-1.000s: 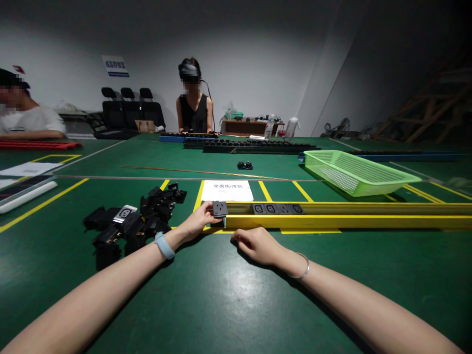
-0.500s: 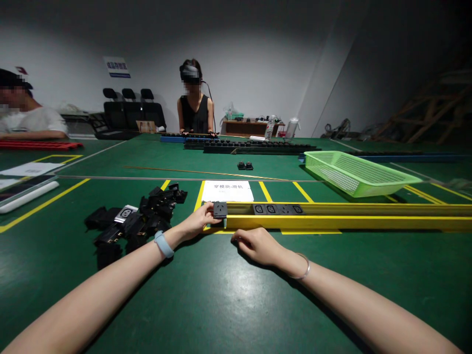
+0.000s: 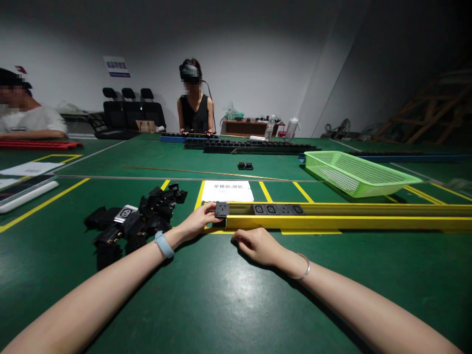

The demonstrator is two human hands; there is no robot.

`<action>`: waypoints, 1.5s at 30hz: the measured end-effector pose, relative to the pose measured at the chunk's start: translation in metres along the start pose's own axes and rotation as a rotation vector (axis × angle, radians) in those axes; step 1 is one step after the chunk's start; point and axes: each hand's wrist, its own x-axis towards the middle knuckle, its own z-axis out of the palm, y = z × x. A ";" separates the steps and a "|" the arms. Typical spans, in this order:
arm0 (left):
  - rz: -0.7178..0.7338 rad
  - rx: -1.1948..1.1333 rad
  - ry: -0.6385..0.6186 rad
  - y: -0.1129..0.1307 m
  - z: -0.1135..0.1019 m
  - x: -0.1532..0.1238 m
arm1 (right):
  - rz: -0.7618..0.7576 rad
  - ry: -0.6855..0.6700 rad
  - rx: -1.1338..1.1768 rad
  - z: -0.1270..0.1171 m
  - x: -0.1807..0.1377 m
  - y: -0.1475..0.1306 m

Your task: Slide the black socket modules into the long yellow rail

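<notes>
My left hand (image 3: 204,218) is closed on a black socket module (image 3: 222,210), which sits at the left end of a yellow rail (image 3: 332,223). Its face with slanted slots points up. Inside the rail's channel, further right, lies a row of several socket modules (image 3: 278,210). My right hand (image 3: 258,246) rests on the table just in front of the rail, its fingers curled; what they hold, if anything, is hidden. Left of my left hand is a loose heap of black socket modules (image 3: 147,221), one of them with a white frame.
A green mesh basket (image 3: 357,177) stands behind the rail on the right. A paper label (image 3: 228,191) and a thin rod (image 3: 202,172) lie behind the rail. Two small black parts (image 3: 245,165) sit further back. One person (image 3: 193,108) is across the table, another (image 3: 29,118) at far left.
The socket module in my left hand has shifted slightly right, into the rail's left end. My right hand has not moved.
</notes>
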 end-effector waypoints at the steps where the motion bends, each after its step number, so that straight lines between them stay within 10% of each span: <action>1: 0.001 -0.001 0.000 0.000 0.000 0.000 | 0.000 0.000 0.001 0.000 0.000 0.000; 45: 0.038 0.064 -0.133 -0.013 -0.002 0.006 | 0.238 0.142 -0.149 0.004 0.006 0.005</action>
